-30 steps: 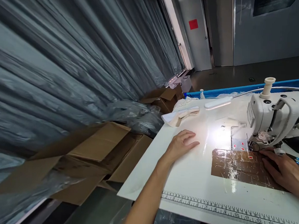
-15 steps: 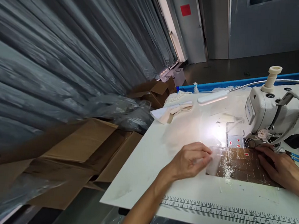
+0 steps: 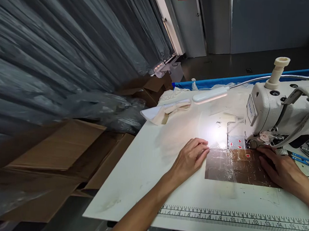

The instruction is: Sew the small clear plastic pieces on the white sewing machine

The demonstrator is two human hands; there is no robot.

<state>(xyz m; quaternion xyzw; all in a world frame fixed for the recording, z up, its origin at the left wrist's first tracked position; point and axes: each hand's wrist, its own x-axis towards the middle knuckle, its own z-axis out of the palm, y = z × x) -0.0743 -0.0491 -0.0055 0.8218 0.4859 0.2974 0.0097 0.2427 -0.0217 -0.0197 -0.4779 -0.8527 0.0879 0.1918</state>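
My left hand is low over the white table, thumb and fingertips closed on the edge of a thin sheer fabric. This see-through piece lies over a shiny brown plate in front of the sewing machine. My right hand rests on the plate's right end, thumb and index finger apart, the index fingertip close to the presser foot. Its other fingers are partly hidden. Between the hands is the metal needle plate with small red marks, lit by the lamp.
A white lamp on a bendy arm hangs over the table. Folded cream cloth lies at its left edge. Blue thread snips are at the right. A printed ruler runs along the front. Open cardboard boxes stand left.
My left hand has gone from holding the sheer fabric raised to lying lower at its edge, and the fabric is flatter. My right hand keeps its place by the presser foot. The view has shifted.
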